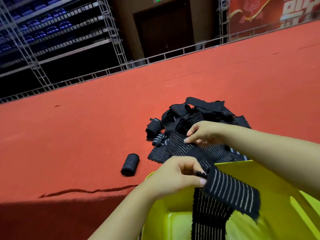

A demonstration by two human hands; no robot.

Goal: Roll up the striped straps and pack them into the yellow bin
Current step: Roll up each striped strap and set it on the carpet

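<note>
Both arms are bare as far as you can see, no sleeves, with short plain nails on the left hand [174, 177] and right hand [202, 133].

Black straps [199, 132] carry thin white stripes, the bin [270, 179] is yellow-green, and the carpet [86, 127] is red.

Two hands are in view: the left hand [180, 177] and the right hand [202, 132]. There is one yellow bin [270, 181]. One striped strap [230, 191] hangs unrolled from the left hand's grip over the bin. Two rolled straps lie on the red floor [86, 132]: one striped roll [130, 164] apart from the rest, and one darker roll [153, 129] at the heap's edge. There is one heap of loose straps [195, 118] (too tangled to count singly).
</note>
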